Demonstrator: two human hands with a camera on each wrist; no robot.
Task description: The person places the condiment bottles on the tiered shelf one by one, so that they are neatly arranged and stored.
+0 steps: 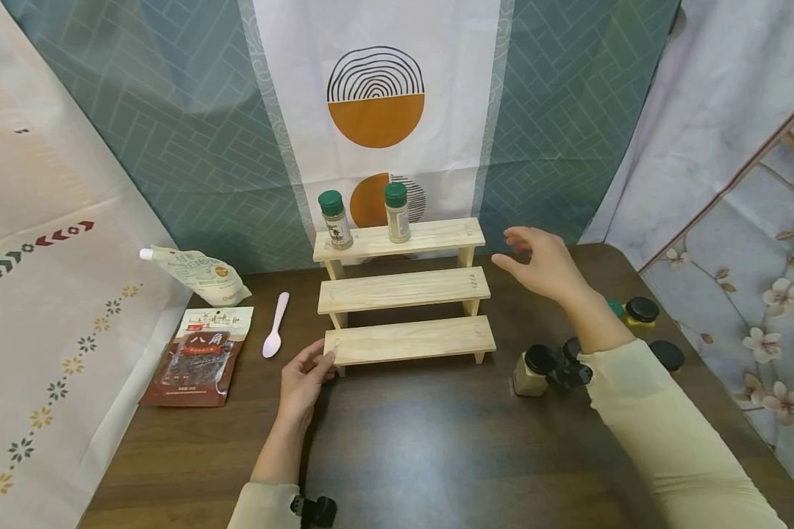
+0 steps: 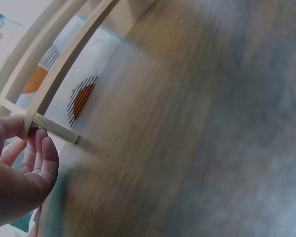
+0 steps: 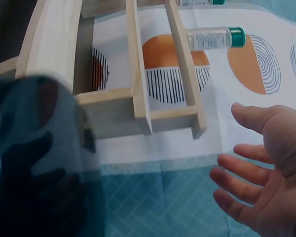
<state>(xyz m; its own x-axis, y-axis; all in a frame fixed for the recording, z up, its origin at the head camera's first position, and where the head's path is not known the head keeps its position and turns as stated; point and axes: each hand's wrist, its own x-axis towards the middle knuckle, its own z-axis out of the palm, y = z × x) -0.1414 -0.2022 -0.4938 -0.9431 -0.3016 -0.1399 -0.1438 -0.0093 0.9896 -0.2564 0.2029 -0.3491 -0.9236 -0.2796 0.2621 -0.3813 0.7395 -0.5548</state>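
Note:
A three-tier wooden shelf (image 1: 406, 339) stands on the dark table. My left hand (image 1: 302, 378) grips the left end of its lowest board, thumb on top and fingers below, as the left wrist view also shows. On the top board stand two green-capped spice jars (image 1: 340, 229) (image 1: 398, 220), one near the left end and one near the middle. My right hand (image 1: 541, 263) hovers to the right of the shelf's upper end, fingers spread and holding nothing. In the right wrist view that hand (image 3: 266, 173) is apart from the shelf (image 3: 187, 74).
At the left lie a spouted pouch (image 1: 205, 275), a brown star anise packet (image 1: 201, 356) and a pink spoon (image 1: 276, 327). Several black-lidded jars, among them a square one (image 1: 531, 375) and a yellow one (image 1: 640, 314), stand around my right forearm, which partly hides them.

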